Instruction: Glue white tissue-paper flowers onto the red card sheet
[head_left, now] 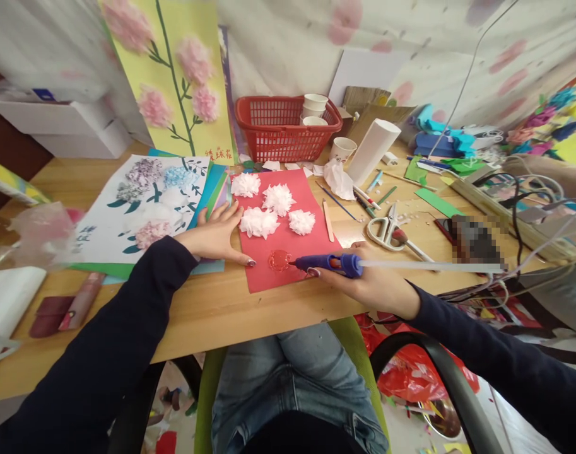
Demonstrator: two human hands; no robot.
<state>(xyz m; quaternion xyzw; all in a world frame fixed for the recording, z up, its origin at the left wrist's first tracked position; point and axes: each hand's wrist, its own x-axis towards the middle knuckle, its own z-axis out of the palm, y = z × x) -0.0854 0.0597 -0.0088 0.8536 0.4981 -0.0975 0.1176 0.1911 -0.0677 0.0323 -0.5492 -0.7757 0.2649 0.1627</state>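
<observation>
On the table before me lies a sheet of red paper (262, 279) with several white ruffled paper flowers (278, 198) on its upper half. A patch of shiny glue (280, 260) marks the lower part. My right hand (363, 280) grips a blue hot glue gun (335, 263), whose nozzle touches or nearly touches the right edge of that patch. A long pale glue stick (424, 266) sticks out of the gun's back. Fingers spread, my left hand (219, 234) rests at the paper's left edge, partly over a stack of coloured sheets. A wooden craft stick (328, 221) lies at the right.
Scissors (389, 230), a paper roll (375, 151) and a paper cup (343, 149) lie or stand to the right. Behind is a red basket (288, 140) holding cups. A white flower picture (98, 224) lies left. Cables (517, 221) tangle at the far right.
</observation>
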